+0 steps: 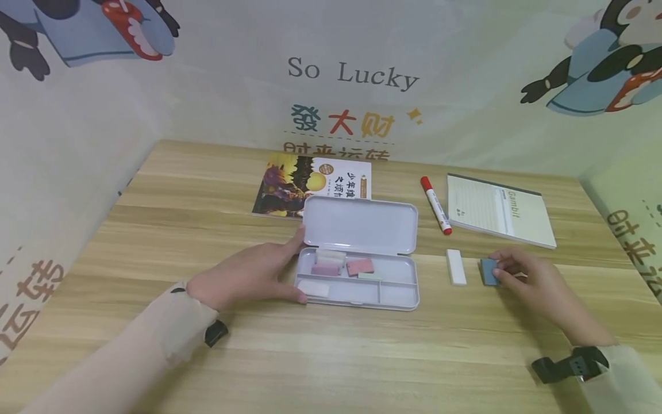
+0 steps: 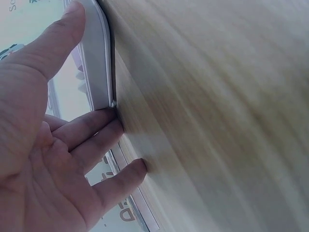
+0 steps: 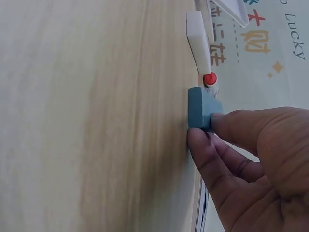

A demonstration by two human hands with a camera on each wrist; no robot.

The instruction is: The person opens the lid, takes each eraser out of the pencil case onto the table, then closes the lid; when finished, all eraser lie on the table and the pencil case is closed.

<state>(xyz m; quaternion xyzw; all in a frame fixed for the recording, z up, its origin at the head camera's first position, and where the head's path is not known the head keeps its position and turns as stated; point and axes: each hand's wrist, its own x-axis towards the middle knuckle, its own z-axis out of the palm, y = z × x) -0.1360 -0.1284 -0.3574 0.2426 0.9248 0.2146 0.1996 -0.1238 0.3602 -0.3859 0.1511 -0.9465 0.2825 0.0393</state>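
Note:
A white pencil case [image 1: 357, 296] lies on the table with its lid [image 1: 362, 225] raised. Several erasers are inside: a pink one [image 1: 360, 267], a purple one [image 1: 326, 270] and white ones, with one white eraser [image 1: 314, 288] in the front compartment. My left hand [image 1: 253, 273] holds the case's left end, thumb at the front corner and fingers towards the hinge. In the right wrist view, the thumb and a finger of my right hand [image 3: 256, 164] pinch a blue eraser [image 3: 196, 108] at the tabletop. A white eraser [image 1: 456, 267] lies just left of it.
Behind the case lies a picture-covered book [image 1: 295, 184], partly hidden by the lid. A red-capped marker [image 1: 436, 206] and a notepad [image 1: 499, 210] lie at the back right. Printed cloth [image 1: 217, 75] borders the wooden table [image 1: 331, 356].

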